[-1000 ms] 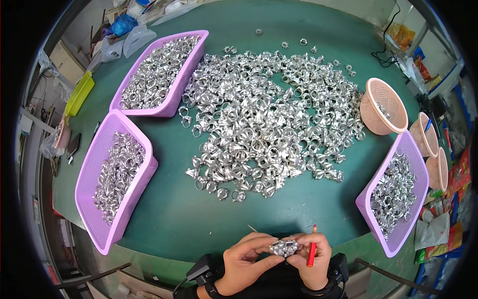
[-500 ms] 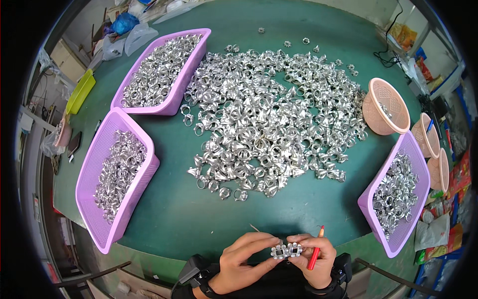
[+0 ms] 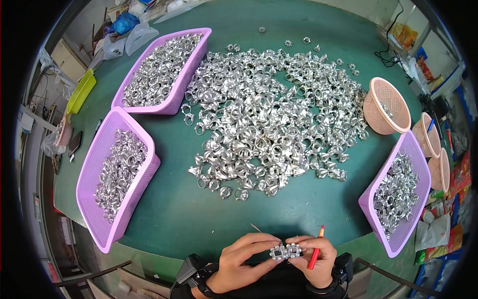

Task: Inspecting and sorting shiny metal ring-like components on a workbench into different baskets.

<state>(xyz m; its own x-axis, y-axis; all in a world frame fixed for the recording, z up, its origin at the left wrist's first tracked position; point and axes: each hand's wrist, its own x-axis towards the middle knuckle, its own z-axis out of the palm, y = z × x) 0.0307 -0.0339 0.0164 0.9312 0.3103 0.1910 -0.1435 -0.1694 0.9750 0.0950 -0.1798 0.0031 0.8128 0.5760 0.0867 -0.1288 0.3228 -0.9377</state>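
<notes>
Near the table's front edge, my left hand [image 3: 242, 264] pinches a silver-coloured metal ring [image 3: 278, 252] between thumb and fingers. Its head has a square opening framed by round bead-like settings. Side by side with it, a similar ring [image 3: 294, 250] sits in the fingertips of my right hand [image 3: 318, 256]. The two ring heads touch or nearly touch; their bands are mostly hidden. A red pencil [image 3: 314, 257] is also tucked in my right hand, pointing away from me. Beyond my hands spreads a large heap of silver-coloured rings [image 3: 264, 129].
Purple baskets of rings stand at far left [image 3: 205, 42], near left [image 3: 119, 236] and right [image 3: 366, 199]. A peach basket [image 3: 383, 94] holds a few pieces; two smaller ones [image 3: 440, 169] sit beyond. The green table [image 3: 172, 199] carries a phone [image 3: 75, 143] and a yellow-green tray [image 3: 82, 92].
Both rings have shifted very slightly to the left and tilted a little in my fingers. My grip, the pencil, the heap and the baskets look the same.
</notes>
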